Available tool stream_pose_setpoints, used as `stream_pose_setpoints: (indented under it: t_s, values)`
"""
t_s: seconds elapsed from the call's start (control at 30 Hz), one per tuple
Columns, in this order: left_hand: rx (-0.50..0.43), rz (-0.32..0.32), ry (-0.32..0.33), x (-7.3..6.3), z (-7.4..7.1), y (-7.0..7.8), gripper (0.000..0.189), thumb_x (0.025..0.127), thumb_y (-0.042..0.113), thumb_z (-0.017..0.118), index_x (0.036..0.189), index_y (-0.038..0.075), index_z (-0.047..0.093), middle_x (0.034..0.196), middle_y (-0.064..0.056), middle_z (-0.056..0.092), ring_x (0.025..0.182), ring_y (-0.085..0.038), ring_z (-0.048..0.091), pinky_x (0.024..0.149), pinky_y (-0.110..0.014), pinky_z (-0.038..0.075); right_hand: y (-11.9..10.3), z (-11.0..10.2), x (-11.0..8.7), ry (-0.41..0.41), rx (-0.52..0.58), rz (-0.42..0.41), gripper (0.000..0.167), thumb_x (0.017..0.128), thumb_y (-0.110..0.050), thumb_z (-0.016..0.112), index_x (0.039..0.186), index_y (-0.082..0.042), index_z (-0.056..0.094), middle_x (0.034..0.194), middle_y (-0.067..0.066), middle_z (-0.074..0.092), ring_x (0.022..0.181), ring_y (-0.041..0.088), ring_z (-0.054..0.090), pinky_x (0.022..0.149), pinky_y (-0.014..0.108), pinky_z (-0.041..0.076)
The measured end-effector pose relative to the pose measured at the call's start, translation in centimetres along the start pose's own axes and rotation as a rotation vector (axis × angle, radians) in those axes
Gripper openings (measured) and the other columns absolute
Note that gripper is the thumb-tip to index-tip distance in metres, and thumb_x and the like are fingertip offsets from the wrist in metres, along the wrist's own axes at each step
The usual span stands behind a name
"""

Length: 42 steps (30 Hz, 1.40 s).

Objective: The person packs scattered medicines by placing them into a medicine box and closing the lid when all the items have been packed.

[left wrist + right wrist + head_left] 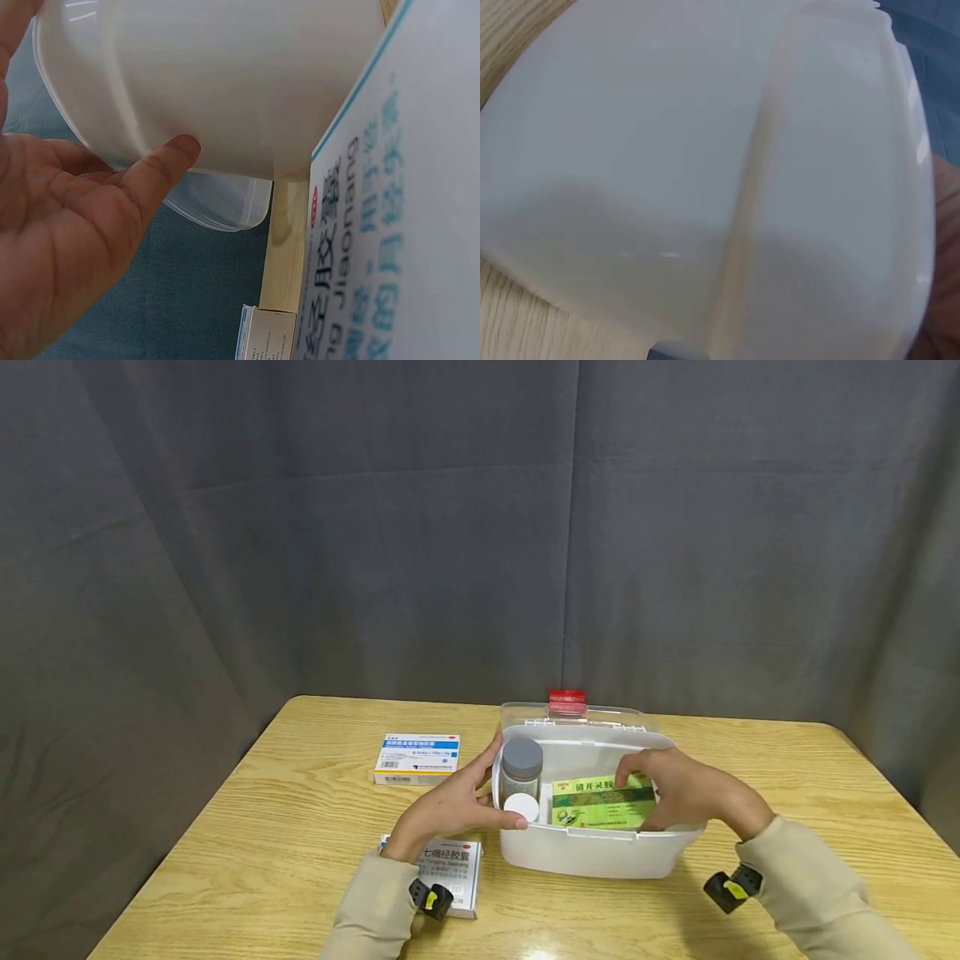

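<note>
A white plastic medicine case (592,852) stands on the table, its clear lid (517,714) swung back behind it. My left hand (457,806) grips the case's left end, thumb along the front rim and fingers against the outer wall (217,97). Inside the case, my right hand (686,789) holds a green medicine box (592,810) by its right end, between thumb and fingers. A bottle with a grey cap (522,756) and a round white cap (522,807) are in the case's left end. The right wrist view shows mostly the case's outer wall (630,150).
A white medicine box with grey lettering (457,881) lies in front of the case, partly under my left wrist. Farther back on the left lies a blue and white medicine box (418,756). A red latch (567,700) tops the lid. Grey cloth (420,543) hangs behind the table.
</note>
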<state>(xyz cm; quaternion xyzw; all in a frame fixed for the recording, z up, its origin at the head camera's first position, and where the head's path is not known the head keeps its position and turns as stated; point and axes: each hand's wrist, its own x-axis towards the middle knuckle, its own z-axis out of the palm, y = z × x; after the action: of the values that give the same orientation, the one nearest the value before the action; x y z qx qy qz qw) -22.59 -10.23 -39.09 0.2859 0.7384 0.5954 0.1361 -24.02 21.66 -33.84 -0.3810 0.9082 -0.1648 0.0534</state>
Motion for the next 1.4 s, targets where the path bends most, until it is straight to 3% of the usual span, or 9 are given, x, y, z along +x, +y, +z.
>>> stream_pose_setpoints:
  t_s: [0.13, 0.33, 0.57, 0.87, 1.17, 1.4]
  values:
    - [0.012, -0.006, 0.005, 0.0, -0.1, 0.0, 0.115, 0.080, 0.012, 0.081, 0.156, 0.019, -0.005, 0.160, -0.010, 0.006, 0.141, -0.022, 0.020, 0.109, -0.042, 0.030, -0.4, 0.2, 0.2, -0.040, -0.036, 0.072, 0.045, 0.061, 0.000, 0.086, 0.095, -0.014, 0.060, 0.094, -0.005, 0.059, 0.084, 0.016, 0.049, 0.074, 0.033, 0.046]
    - [0.003, -0.002, 0.003, 0.0, 0.0, -0.1, 0.115, 0.080, 0.011, 0.081, 0.156, 0.019, -0.005, 0.160, -0.010, 0.007, 0.141, -0.022, 0.021, 0.108, -0.042, 0.030, -0.9, 0.8, 0.4, -0.076, -0.089, 0.171, 0.043, 0.063, 0.009, 0.081, 0.091, -0.013, 0.056, 0.088, 0.000, 0.053, 0.079, 0.019, 0.046, 0.068, 0.034, 0.043]
    - [-0.010, 0.000, 0.003, 0.1, 0.0, -0.2, 0.115, 0.080, 0.008, 0.081, 0.156, 0.019, -0.005, 0.160, -0.010, 0.009, 0.140, -0.023, 0.024, 0.108, -0.043, 0.031, -0.8, 1.6, 0.5, -0.060, -0.179, 0.152, 0.042, 0.059, 0.016, 0.074, 0.084, -0.011, 0.054, 0.082, 0.001, 0.050, 0.070, 0.016, 0.046, 0.059, 0.030, 0.044]
    - [0.013, 0.004, 0.006, 0.1, 0.1, -0.1, 0.114, 0.080, 0.009, 0.081, 0.156, 0.020, -0.004, 0.161, -0.008, 0.007, 0.141, -0.022, 0.022, 0.108, -0.041, 0.031, -1.0, 2.1, 0.9, -0.093, -0.284, 0.228, 0.038, 0.064, 0.006, 0.078, 0.081, -0.016, 0.052, 0.078, -0.002, 0.047, 0.069, 0.017, 0.046, 0.050, 0.035, 0.041]
    - [0.005, -0.002, 0.007, 0.0, 0.2, -0.1, 0.115, 0.080, 0.009, 0.081, 0.156, 0.021, -0.004, 0.160, -0.008, 0.006, 0.141, -0.023, 0.022, 0.108, -0.042, 0.031, -0.9, 2.6, 0.7, -0.086, -0.328, 0.216, 0.038, 0.066, 0.008, 0.074, 0.077, -0.018, 0.049, 0.075, -0.003, 0.045, 0.068, 0.017, 0.044, 0.050, 0.037, 0.042]
    - [-0.009, -0.001, 0.006, -0.2, 0.0, 0.1, 0.115, 0.080, 0.008, 0.081, 0.156, 0.020, -0.004, 0.159, -0.011, 0.011, 0.139, -0.025, 0.027, 0.107, -0.041, 0.032, -0.9, 2.5, 0.8, -0.002, -0.291, 0.132, 0.038, 0.059, 0.009, 0.075, 0.074, -0.013, 0.048, 0.071, -0.001, 0.044, 0.064, 0.015, 0.041, 0.054, 0.030, 0.041]
